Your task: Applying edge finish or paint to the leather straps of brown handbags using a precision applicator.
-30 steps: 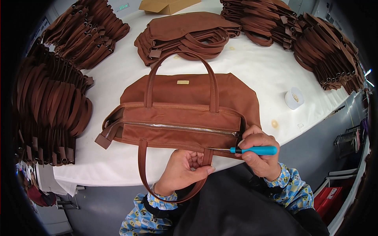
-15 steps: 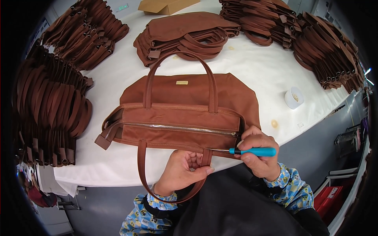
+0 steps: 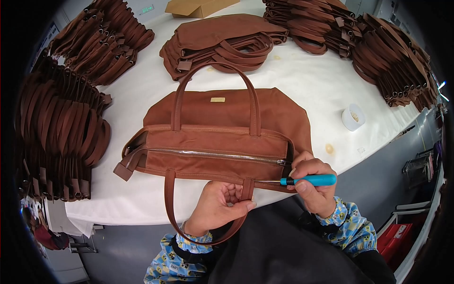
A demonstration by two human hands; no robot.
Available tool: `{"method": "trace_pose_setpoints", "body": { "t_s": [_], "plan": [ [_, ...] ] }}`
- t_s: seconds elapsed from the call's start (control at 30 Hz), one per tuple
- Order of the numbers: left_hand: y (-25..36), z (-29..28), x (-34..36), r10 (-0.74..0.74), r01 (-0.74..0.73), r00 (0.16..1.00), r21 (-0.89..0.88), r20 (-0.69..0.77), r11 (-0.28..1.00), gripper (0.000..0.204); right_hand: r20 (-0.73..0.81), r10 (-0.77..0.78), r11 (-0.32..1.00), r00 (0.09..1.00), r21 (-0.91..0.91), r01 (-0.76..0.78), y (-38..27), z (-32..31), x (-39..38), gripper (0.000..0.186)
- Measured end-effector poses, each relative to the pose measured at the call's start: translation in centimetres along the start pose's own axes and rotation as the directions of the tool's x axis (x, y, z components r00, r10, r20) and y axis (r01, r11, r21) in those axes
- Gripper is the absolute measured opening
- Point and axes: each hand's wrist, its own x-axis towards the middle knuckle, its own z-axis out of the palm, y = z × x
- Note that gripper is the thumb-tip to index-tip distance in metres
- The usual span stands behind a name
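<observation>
both hands are busy: the left hand [image 3: 215,208] curls around the near strap [image 3: 247,190] of the bag [image 3: 213,142], which lies by the near edge of the surface [image 3: 118,201], while the right hand [image 3: 319,196] grips a tool [image 3: 322,180]. the tool has just slid slightly rightward, its visible end now beside the strap instead of over it, suggesting a small repositioning at the strap's base.

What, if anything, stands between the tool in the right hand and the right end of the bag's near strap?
Nothing visible. The right hand grips the tool, whose shaft runs uncovered to the edge of the strap. The left hand holds the strap lower down, leaving that spot exposed.
</observation>
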Motion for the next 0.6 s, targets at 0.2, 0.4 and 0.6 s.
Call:
{"method": "trace_pose_setpoints", "body": {
  "t_s": [0.2,0.4,0.6],
  "plan": [
    [-0.09,-0.11,0.04,-0.001,0.001,1.0,-0.008,0.012,1.0,0.021,-0.028,0.11,0.992,0.994,0.065,-0.108,-0.27,0.25,-0.21,0.013],
    [0.09,-0.16,-0.02,-0.004,0.004,1.0,-0.018,0.026,1.0,0.021,-0.022,0.115,0.99,0.993,0.083,-0.113,-0.12,0.29,-0.17,0.012],
    [0.02,-0.18,-0.01,0.005,-0.004,1.0,-0.019,0.025,1.0,0.021,-0.032,0.115,0.99,0.993,0.083,-0.112,-0.19,0.34,-0.14,0.012]
  ]
}}
